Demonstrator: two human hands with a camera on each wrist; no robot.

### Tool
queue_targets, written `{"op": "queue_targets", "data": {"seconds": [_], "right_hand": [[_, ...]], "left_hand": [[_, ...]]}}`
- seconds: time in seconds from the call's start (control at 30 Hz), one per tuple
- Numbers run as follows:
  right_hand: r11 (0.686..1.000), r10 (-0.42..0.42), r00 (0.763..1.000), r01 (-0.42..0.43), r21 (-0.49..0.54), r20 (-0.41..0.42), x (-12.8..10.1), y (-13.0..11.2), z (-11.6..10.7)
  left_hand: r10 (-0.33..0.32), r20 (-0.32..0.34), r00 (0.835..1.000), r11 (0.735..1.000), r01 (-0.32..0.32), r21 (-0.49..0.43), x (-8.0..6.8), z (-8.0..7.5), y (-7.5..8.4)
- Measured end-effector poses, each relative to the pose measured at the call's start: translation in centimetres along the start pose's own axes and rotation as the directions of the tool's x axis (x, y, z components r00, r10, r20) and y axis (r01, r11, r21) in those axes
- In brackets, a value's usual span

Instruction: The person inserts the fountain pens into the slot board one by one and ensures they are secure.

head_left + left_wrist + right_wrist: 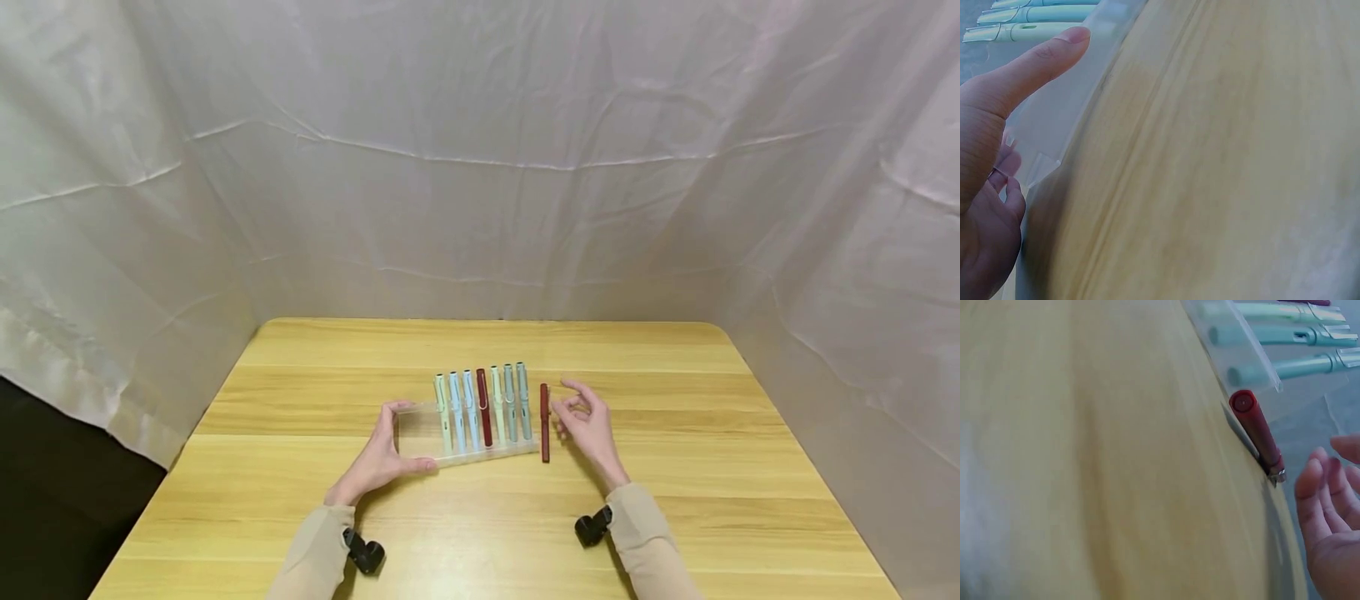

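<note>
A clear plastic tray (420, 433) lies on the wooden table (675, 467) and holds several pastel pens (457, 410) plus one dark red pen (483, 408). My left hand (381, 457) holds the tray's left end, thumb along the near edge and fingers on the far edge; the left wrist view shows the thumb (1035, 65) against the tray wall (1060, 119). A loose dark red pen (544, 422) lies just right of the tray, seen close in the right wrist view (1259, 432). My right hand (585, 421) hovers beside it, fingers relaxed and holding nothing (1332, 512).
White cloth (480, 167) drapes behind and on both sides of the table. The table's left edge drops to a dark floor (60, 500). Bare wood surrounds the tray in front, behind and to the right.
</note>
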State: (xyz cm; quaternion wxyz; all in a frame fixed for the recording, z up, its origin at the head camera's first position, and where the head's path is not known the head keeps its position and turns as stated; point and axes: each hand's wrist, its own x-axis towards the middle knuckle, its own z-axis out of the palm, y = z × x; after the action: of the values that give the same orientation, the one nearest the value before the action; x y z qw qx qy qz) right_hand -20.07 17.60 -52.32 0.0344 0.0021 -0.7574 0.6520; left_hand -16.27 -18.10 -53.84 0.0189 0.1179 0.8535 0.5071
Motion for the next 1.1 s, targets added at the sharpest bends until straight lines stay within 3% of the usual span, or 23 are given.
{"op": "queue_targets", "data": {"seconds": [0.2,0.43,0.8,1.1], "right_hand": [[0.999,0.053,0.995,-0.052,-0.017,0.083,0.4,1.0,-0.6],[0.99,0.079,0.991,-0.065,-0.127,0.108,0.7,1.4,-0.4],[0.974,0.073,0.995,-0.057,-0.219,0.069,0.8,1.0,0.1],[0.972,0.064,0.996,-0.046,-0.232,0.067,0.8,1.1,0.2]], "left_hand": [[-0.016,0.005,1.0,1.0,0.016,-0.003,0.0,0.1,0.1],[-0.017,0.001,1.0,1.0,0.017,-0.006,0.0,0.1,0.0],[-0.003,-0.003,1.0,1.0,0.003,0.005,0.0,0.0,0.0],[-0.012,-0.004,1.0,1.0,0.012,-0.002,0.0,0.1,0.0]]}}
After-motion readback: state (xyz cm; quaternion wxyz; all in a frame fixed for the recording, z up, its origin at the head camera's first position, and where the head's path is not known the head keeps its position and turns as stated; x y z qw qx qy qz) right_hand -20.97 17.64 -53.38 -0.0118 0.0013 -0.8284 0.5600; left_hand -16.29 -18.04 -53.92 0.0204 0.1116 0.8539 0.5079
